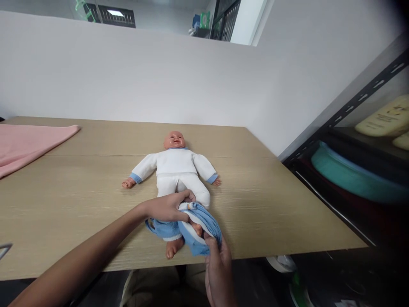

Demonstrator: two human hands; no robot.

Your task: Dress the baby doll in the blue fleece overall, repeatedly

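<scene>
A baby doll [175, 165] in a white suit with blue cuffs lies on its back on the wooden table [79, 187], head away from me. A bunched blue and white garment [198, 226] sits around its lower legs, with one bare foot poking out below. My left hand [168, 207] reaches in from the left and grips the garment's upper edge at the doll's legs. My right hand [217, 264] comes up from the table's near edge, its fingers closed on the garment's lower part.
A pink cloth [25, 143] lies at the table's far left. A white wall stands behind. On the right a dark metal shelf [358, 106] holds a teal basin [354, 177] and pale yellow pads [386, 117].
</scene>
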